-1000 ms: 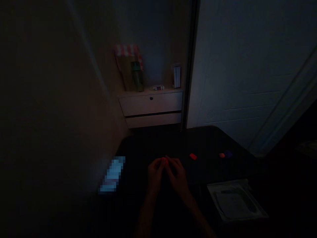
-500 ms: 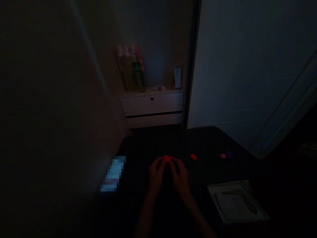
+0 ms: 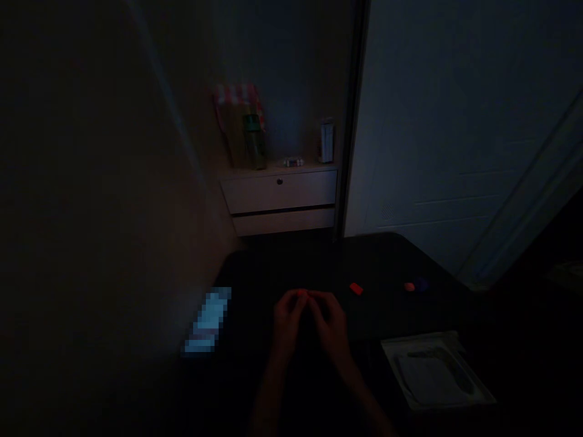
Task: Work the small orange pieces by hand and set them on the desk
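The room is very dim. A small bright red lump (image 3: 302,293), perhaps modelling clay, is pinched between the fingertips of both hands over the dark table (image 3: 291,264). My left hand (image 3: 286,312) closes on it from the left. From the other side my right hand (image 3: 331,314) presses its fingertips to it, and the fingers cover most of the lump. To the right of my hands lies a red rectangular block (image 3: 356,289). Farther right, a small pink lump (image 3: 409,286) sits beside a dark purple one (image 3: 422,284).
A bright blurred-out screen (image 3: 208,320) is at the table's left edge. Below the table's right front lies a pale square package (image 3: 435,371). Behind are drawers (image 3: 282,193) with a green-lidded bottle (image 3: 255,142) on top. A wall stands close on the left.
Both hands stay in place while the fingertips shift around the red lump. Less of it shows now, and it sits slightly lower and more to the left. The other things have not moved.
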Demonstrator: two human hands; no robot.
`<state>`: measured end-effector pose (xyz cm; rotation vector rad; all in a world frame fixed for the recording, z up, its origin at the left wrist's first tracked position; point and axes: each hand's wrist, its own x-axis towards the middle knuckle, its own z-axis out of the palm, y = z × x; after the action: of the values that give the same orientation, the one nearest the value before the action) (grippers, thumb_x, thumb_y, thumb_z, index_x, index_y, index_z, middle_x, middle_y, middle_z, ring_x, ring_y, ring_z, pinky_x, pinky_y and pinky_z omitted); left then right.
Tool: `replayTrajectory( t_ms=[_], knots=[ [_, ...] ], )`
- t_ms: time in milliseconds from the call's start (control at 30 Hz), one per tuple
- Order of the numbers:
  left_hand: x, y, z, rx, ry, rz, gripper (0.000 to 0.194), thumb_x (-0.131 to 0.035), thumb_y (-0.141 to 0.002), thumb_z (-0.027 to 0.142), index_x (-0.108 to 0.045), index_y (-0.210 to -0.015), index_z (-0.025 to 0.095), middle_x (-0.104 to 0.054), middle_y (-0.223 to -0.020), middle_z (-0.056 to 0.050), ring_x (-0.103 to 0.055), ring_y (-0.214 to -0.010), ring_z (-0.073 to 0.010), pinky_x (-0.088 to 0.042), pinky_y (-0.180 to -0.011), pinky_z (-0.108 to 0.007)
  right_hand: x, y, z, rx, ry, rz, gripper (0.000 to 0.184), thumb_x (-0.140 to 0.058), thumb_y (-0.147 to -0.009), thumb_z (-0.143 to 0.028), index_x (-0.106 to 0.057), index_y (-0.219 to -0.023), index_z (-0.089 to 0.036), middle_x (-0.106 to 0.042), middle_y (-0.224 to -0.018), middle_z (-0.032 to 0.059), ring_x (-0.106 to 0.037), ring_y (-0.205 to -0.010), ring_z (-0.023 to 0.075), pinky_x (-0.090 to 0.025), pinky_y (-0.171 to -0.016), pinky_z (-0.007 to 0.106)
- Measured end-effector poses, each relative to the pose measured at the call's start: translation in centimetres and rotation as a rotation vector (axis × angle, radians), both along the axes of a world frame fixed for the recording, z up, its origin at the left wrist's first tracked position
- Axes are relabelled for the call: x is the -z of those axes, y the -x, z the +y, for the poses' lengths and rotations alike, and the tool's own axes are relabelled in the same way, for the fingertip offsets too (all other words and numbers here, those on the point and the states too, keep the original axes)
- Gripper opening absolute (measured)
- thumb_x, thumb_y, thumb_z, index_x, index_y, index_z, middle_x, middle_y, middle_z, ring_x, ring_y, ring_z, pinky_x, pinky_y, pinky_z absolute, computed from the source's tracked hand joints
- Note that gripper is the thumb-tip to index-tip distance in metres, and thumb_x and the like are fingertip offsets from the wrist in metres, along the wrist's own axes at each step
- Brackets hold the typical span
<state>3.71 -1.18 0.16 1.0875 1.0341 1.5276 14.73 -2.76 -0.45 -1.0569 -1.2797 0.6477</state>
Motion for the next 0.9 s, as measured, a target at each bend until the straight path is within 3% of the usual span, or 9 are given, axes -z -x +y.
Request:
replayTrajectory(
  t_ms=[433, 733, 900],
  knots=[
    [0.34, 0.15, 0.12, 0.028, 0.054, -0.074, 0.031, -0.085, -0.072, 0.037, -0.079, -0.093, 0.016, -0.079, -0.096, -0.009, -0.071, -0.093, -0.0228, -0.053, -0.085, -0.031, 0.01, -0.25, 0.34, 0.006, 0.008, 0.046, 0.024, -0.063, -0.095, -0.043, -0.074, -0.098, -0.022, -0.073, -0.098, 0.0070, -0.068, -0.093, 0.0232, -0.054, -0.085, 0.036],
    [0.41, 0.05, 0.41, 0.009, 0.073, -0.142, 0.033, -0.087, -0.069, 0.038, -0.078, -0.091, 0.015, -0.078, -0.094, -0.009, -0.071, -0.090, -0.0217, -0.054, -0.083, -0.032, 0.42, 0.01, 0.36, -0.008, -0.035, 0.003, 0.021, -0.060, -0.096, -0.032, -0.077, -0.107, -0.026, -0.070, -0.104, 0.0072, -0.067, -0.097, 0.0225, -0.054, -0.088, 0.037],
    [0.51, 0.09, 0.44, 0.046, 0.069, -0.117, 0.036, -0.086, -0.071, 0.042, -0.078, -0.095, 0.015, -0.078, -0.098, -0.011, -0.071, -0.094, -0.0230, -0.054, -0.086, -0.032, 0.43, -0.05, 0.34, 0.026, -0.014, 0.006, 0.017, -0.063, -0.094, -0.032, -0.077, -0.100, -0.025, -0.069, -0.100, 0.0064, -0.066, -0.093, 0.0226, -0.053, -0.086, 0.037]
  ],
)
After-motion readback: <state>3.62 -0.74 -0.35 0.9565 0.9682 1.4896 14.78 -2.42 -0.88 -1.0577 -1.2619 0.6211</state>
